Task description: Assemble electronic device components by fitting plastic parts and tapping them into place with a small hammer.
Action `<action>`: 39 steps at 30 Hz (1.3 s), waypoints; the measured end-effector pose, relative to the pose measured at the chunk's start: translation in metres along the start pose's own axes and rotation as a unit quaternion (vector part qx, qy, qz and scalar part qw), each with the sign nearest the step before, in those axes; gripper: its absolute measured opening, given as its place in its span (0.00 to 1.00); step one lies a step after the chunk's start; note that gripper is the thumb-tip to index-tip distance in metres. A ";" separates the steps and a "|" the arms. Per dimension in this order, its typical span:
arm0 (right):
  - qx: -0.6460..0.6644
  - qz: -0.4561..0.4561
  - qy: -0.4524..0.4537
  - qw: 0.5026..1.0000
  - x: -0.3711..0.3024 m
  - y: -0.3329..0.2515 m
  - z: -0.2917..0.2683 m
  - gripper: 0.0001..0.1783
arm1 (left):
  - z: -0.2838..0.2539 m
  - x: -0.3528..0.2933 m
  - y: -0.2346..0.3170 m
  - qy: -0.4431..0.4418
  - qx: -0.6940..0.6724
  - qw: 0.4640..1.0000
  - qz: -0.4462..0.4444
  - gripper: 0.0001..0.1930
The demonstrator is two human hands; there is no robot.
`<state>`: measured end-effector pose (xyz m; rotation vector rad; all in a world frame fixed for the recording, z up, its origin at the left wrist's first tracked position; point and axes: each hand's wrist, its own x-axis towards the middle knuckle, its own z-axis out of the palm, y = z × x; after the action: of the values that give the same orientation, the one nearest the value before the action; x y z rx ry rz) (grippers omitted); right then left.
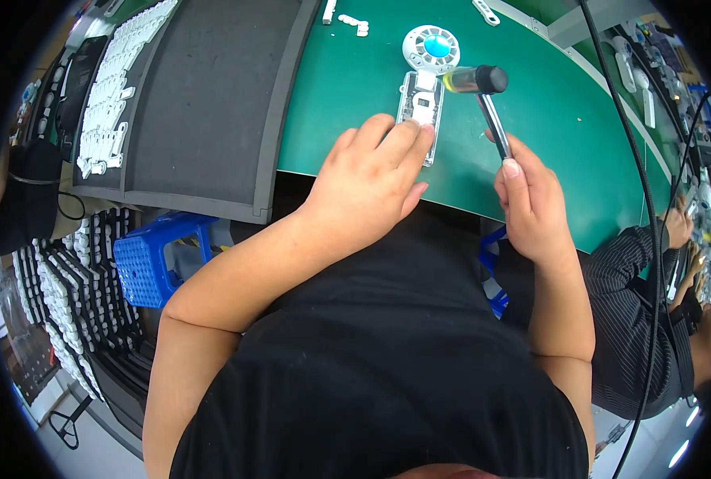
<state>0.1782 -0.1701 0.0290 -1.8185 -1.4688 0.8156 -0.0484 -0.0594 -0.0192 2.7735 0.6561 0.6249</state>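
Blue stool [142,270] below grey tray [204,96]; black cable [642,172] before striped-sleeved co-worker [623,319].

I see a black top [395,367], softly creased across the front, its short sleeves [212,423] leaving both forearms [563,311] and hands [367,177] bare.

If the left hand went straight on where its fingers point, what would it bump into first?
Probably the clear-and-white piece below the round fan head: the left hand seems to have its fingertips on it, though depth is hard to judge.
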 end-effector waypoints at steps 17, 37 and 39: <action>-0.030 -0.133 0.051 0.989 0.012 0.018 0.017 0.32 | 0.002 0.010 -0.005 0.015 -0.038 0.999 -0.021 0.33; 0.120 0.099 0.062 0.986 0.005 0.031 0.004 0.29 | 0.007 0.010 -0.016 0.066 -0.068 0.995 -0.031 0.29; 0.104 0.094 0.048 0.989 0.007 0.029 0.004 0.29 | 0.009 0.008 -0.019 0.062 -0.064 0.996 -0.025 0.30</action>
<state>0.1925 -0.1676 0.0026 -1.8277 -1.1209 0.9230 -0.0448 -0.0405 -0.0305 2.6080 0.6827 0.8052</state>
